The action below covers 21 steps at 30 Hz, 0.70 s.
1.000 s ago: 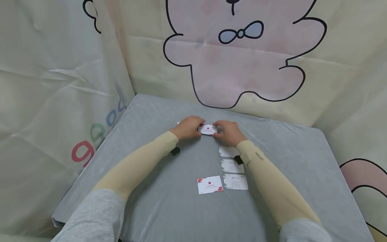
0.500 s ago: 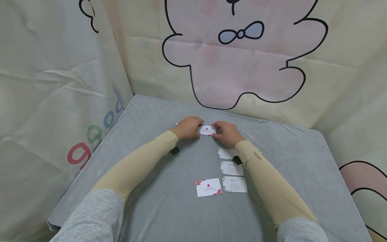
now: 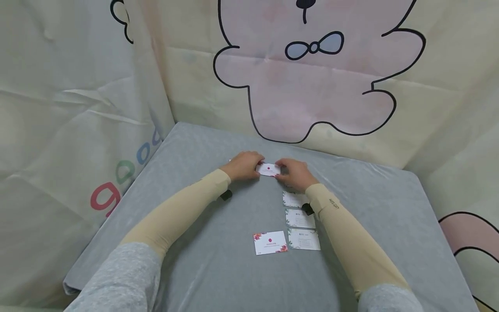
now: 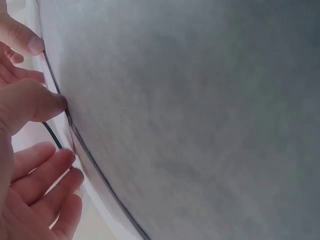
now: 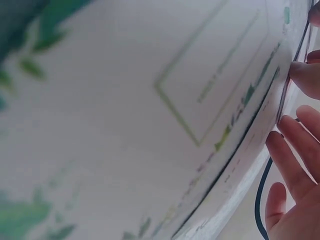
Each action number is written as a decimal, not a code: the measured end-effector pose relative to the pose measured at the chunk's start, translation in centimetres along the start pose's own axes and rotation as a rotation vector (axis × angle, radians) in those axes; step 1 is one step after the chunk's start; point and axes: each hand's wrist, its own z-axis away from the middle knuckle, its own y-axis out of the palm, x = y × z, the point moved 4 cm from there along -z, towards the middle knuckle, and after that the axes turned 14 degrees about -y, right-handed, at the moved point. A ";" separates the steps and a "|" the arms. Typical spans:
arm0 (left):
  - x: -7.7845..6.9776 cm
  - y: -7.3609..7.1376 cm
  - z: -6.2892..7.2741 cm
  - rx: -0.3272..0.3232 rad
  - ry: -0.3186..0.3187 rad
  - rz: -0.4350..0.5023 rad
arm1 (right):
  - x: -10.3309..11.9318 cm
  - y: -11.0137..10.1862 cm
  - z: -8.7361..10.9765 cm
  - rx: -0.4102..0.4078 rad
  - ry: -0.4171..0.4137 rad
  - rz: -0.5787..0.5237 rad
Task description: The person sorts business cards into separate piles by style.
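At the far middle of the table, both hands are at a white business card (image 3: 268,169) with a red dot and red floral corners. My left hand (image 3: 244,166) pinches its left end, thumb nearer me and fingers on the far side. The right hand (image 3: 295,174) pinches the opposite end in the same way. In the left wrist view, left fingers (image 4: 47,180) and thumb lie along a thin dark edge. Right fingers (image 5: 295,155) show at the right side of the right wrist view. How far the card is off the cloth, I cannot tell.
Below the right hand runs a column of green-leaf cards: one partly covered by the wrist (image 3: 293,199), a middle card (image 3: 299,218) and a near card (image 3: 304,239). Left of it lies a red-flower card (image 3: 270,243). Grey cloth (image 3: 210,260) covers the table; a printed curtain (image 3: 312,95) hangs behind.
Both hands keep their hold on the card's ends in nearly the same place. The head view shifts slightly; the cards on the table stay put.
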 end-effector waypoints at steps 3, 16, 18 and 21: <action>-0.3 -0.1 1.1 -0.037 0.052 -0.022 | 0.1 0.1 0.9 -0.004 -0.017 0.004; -2.0 1.1 12.8 -0.070 0.208 -0.037 | 4.4 -0.4 9.8 -0.042 -0.192 0.076; -2.4 2.0 15.1 -0.053 0.216 -0.037 | 5.5 0.5 11.8 -0.032 -0.229 0.081; -3.3 3.3 17.8 -0.043 0.244 -0.043 | 7.2 2.0 14.2 -0.002 -0.279 0.082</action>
